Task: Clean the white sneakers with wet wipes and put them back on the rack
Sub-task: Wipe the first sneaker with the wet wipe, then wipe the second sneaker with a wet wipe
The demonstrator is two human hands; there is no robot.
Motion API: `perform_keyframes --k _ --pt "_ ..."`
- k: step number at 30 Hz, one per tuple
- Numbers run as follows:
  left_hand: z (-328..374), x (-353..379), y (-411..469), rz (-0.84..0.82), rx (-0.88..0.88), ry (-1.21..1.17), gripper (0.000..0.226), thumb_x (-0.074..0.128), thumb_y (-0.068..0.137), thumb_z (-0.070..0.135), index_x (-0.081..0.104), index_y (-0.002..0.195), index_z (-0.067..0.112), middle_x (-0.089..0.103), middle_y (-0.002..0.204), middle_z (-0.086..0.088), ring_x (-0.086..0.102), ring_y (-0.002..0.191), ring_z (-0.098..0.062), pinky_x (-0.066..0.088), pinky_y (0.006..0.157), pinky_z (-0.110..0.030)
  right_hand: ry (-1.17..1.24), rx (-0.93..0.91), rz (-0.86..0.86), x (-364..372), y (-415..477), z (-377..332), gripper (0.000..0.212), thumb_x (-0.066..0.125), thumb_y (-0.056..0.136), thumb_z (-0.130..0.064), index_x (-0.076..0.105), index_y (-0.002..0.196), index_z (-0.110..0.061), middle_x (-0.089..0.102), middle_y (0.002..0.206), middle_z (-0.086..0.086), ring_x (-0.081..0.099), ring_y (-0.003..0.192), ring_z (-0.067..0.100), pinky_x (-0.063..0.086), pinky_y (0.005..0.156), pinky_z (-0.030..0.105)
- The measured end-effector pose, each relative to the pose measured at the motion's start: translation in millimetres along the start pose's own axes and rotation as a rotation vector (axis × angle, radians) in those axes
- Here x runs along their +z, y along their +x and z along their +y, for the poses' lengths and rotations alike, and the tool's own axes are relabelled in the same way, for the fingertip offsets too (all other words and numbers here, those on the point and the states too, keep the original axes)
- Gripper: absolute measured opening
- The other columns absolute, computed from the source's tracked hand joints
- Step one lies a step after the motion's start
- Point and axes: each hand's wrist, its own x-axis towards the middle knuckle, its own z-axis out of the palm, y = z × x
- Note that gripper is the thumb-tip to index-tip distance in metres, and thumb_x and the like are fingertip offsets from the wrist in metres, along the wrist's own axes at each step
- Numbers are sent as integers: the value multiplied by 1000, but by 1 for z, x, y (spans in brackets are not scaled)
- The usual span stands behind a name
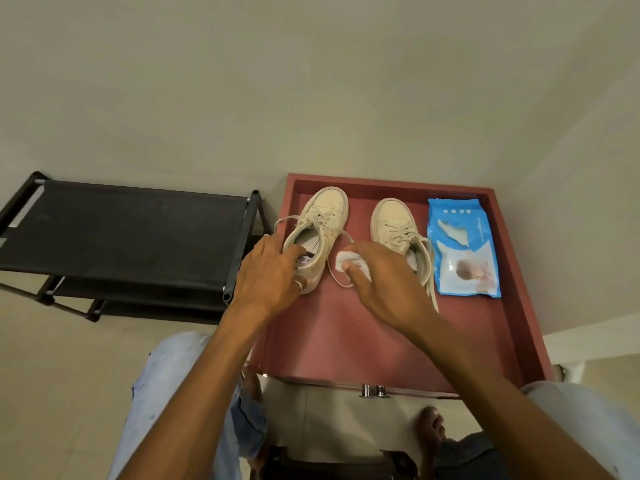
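Leftmost, a black shoe rack point(128, 230) with fabric shelves is seen standing on the pale floor against the wall. Just beside it, to the right, a red table point(381, 334) with a raised rim is recorded; all task items are laid on its top.

A blue pack of wet wipes point(464, 247) is laid flat along the right rim. Two white sneakers are set side by side, toes toward the wall: left sneaker point(327, 209) near the left rim, right sneaker point(393, 218) between it and the pack, laces loose on the red surface.

Left hand point(270, 275): fingers are curled over the collar of the left sneaker, which is gripped at its opening. Right hand point(384, 282): held above the heel of the right sneaker, part of which is hidden; a crumpled white wipe point(346, 259) is pinched between thumb and fingers.

A ring point(300, 285) is noted on one left finger.
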Motion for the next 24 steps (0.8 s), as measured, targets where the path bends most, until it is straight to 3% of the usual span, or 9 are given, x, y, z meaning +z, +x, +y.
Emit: perform_keyframes --k 4,10,13,18,21,24 --pt "-4 7 7 -51 -9 63 50 72 90 38 59 137 25 58 136 -5 52 125 -27 47 103 -46 -100 -42 -123 25 1 4 36 52 95 -27 51 131 -25 57 133 1 60 109 22 51 86 40" --pt "3 7 8 -5 -41 -32 36 65 96 45 72 117 16 64 126 -7 63 109 -27 53 84 -39 -124 -22 -170 36 -1 7 42 53 94 -21 47 136 -25 60 124 3 59 110 26 52 85 45" --pt "2 9 5 -30 -58 -136 34 64 97 42 69 117 14 59 132 -10 64 105 -31 57 84 -43 -129 -22 -165 32 -5 7 41 54 94 -21 51 135 -22 62 123 3 59 109 26 52 85 44" --pt "-1 3 -16 -50 -50 -315 32 61 98 36 58 120 13 49 134 -9 60 101 -27 54 83 -42 -124 -18 -113 11 -21 3 20 54 92 -17 64 109 -19 68 100 4 62 92 23 52 76 39" --pt "2 -7 -39 -21 -40 -517 36 58 98 24 50 132 14 40 130 0 54 100 -14 43 76 -19 -62 9 -100 -1 -36 -4 12 52 92 -17 62 86 -19 65 81 -3 59 76 14 48 69 36" --pt "7 -14 -68 96 -74 -639 15 59 95 12 51 108 14 45 117 0 50 90 -3 36 68 -15 -23 29 -82 -12 -57 -16 16 50 93 -18 63 83 -17 65 78 -3 57 73 12 45 69 34"
